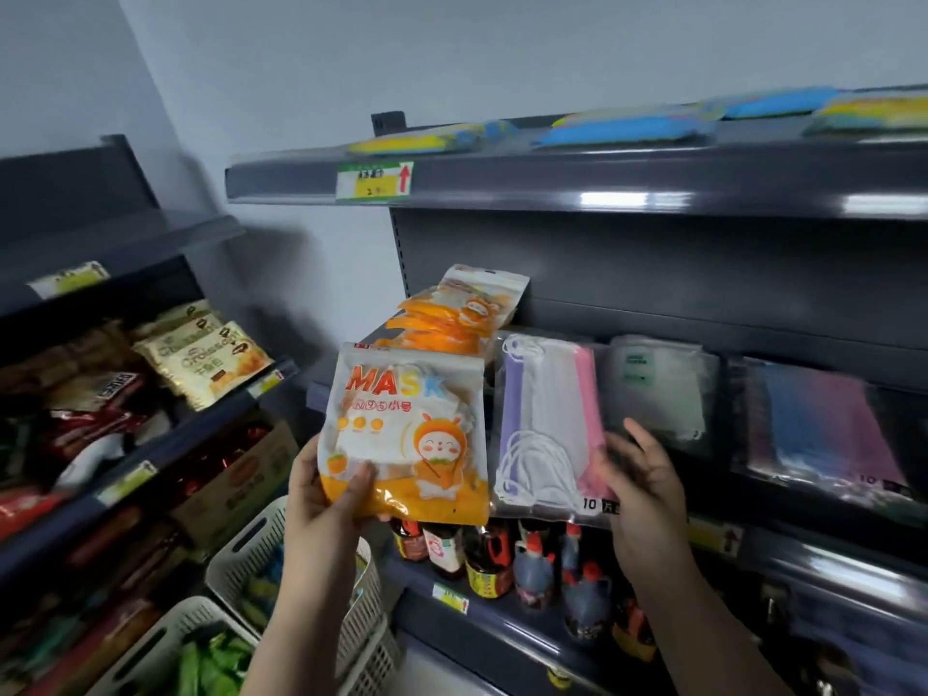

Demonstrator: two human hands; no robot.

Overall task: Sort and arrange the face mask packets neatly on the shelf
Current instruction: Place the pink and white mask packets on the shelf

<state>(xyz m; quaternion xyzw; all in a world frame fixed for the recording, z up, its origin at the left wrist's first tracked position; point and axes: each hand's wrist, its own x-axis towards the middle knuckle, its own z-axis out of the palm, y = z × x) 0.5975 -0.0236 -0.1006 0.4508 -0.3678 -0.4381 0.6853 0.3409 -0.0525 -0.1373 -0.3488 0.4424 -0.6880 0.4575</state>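
My left hand (329, 487) grips the bottom left corner of an orange and white "MASK" packet (409, 429), held upright in front of the middle shelf (713, 537). Behind it a pile of matching orange packets (452, 319) lies on the shelf's left end. My right hand (640, 474) rests with spread fingers on the lower right of a clear packet of purple, white and pink masks (547, 419). Further right lie a clear packet of pale green masks (658, 384) and a blue-to-pink packet (823, 424). Blue and yellow packets (632, 125) lie flat on the top shelf.
Sauce bottles (532, 565) stand on the shelf below the masks. A snack shelf (201, 364) fills the left side. White plastic baskets (236, 560) with green goods sit on the floor by my left arm. The view is blurred at its edges.
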